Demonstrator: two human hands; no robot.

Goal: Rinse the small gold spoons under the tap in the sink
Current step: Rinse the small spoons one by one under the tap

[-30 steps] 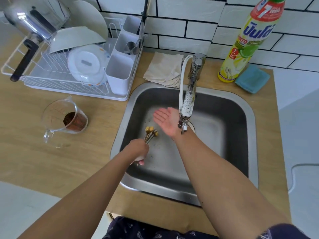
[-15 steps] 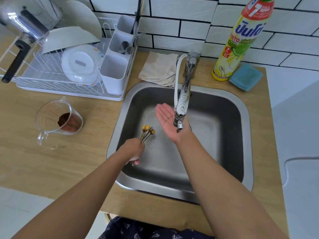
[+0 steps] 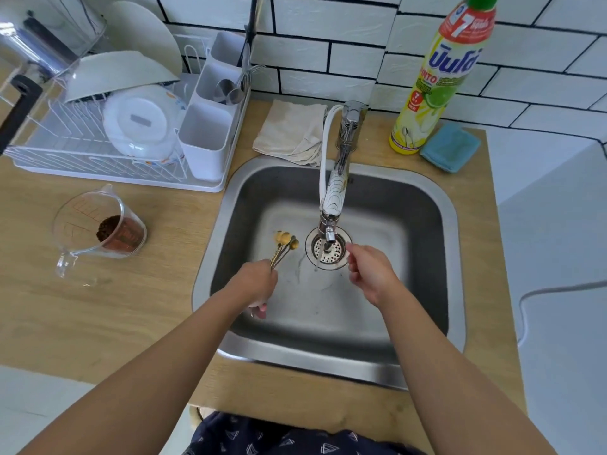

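Light wood countertop (image 3: 98, 323) holds a square stainless steel sink (image 3: 456, 257). White wire dish rack (image 3: 82, 159) with plates and a white cutlery caddy sits back-left of the sink; tall yellow dish-soap bottle (image 3: 437, 83) stands back-right of the sink, folded blue cloth (image 3: 450, 147) just beside it. Beige folded rag (image 3: 292, 133) lies at the sink's back rim, left of the chrome tap (image 3: 341, 165) with white hose. Clear plastic measuring cup (image 3: 98, 224) with brown grounds sits left of the sink. Round perforated drain strainer (image 3: 328, 251) is in the sink centre, under the spout. Left hand (image 3: 253, 284) over sink's left part, fingers closed tight around the handles of the small gold spoons (image 3: 284, 244), bowls fanned up toward the drain. Right hand (image 3: 371, 274) right of the drain, empty, fingers loosely curled, slightly apart.
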